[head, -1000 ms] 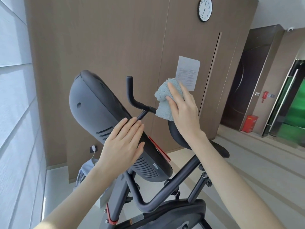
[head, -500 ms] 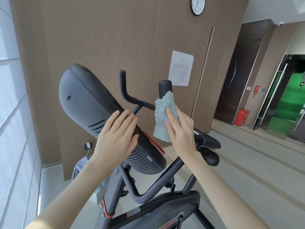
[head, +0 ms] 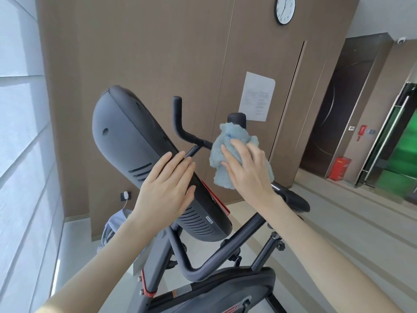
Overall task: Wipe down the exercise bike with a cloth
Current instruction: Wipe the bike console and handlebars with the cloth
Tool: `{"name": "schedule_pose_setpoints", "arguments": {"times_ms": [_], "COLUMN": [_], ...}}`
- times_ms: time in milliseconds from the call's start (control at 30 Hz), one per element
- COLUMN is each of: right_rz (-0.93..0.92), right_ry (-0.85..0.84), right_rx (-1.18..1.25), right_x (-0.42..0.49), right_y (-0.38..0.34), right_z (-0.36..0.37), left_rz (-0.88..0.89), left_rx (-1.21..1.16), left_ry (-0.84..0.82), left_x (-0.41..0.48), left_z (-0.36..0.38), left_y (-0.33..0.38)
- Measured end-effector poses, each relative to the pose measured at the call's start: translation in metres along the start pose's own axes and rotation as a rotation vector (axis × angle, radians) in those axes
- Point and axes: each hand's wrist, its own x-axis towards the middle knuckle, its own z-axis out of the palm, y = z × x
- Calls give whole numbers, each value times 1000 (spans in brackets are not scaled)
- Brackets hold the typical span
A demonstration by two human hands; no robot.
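The black exercise bike [head: 203,265] fills the lower middle of the head view, its dark grey console [head: 126,141] tilted up to the left. My left hand [head: 167,190] lies flat, fingers together, on the console's back edge. My right hand [head: 248,172] holds a fluffy light blue cloth [head: 222,154] wrapped around the right handlebar [head: 236,118], whose black tip sticks out above the cloth. The left handlebar [head: 178,118] stands bare beside it. The saddle [head: 293,201] shows just behind my right wrist.
A brown wood-panel wall [head: 158,53] with a posted paper [head: 257,96] and a clock [head: 284,10] stands right behind the bike. A white panelled wall [head: 20,154] runs along the left. To the right are a dark door [head: 347,102], a red box [head: 339,168] and open tiled floor [head: 352,224].
My right hand slid the cloth down from the top of the right handlebar, baring its tip, and has bunched it around the bar. My left hand stayed on the console.
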Motion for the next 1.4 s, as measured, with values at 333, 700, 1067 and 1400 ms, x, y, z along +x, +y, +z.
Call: {"name": "schedule_pose_setpoints", "arguments": {"times_ms": [333, 700, 1067, 1400], "right_rz": [-148, -153, -243, 46], "right_ry": [20, 20, -3, 97], "right_rx": [-65, -111, -38, 102], "right_x": [11, 17, -19, 42], "right_y": [14, 12, 18, 18], "right_z": [-3, -5, -5, -3], "left_rz": [-6, -14, -11, -5], "left_rx": [12, 19, 26, 26], "left_ry": [6, 21, -15, -26], "left_x": [0, 0, 0, 0], "left_z": [3, 4, 2, 1], "left_y": [0, 2, 2, 2]}}
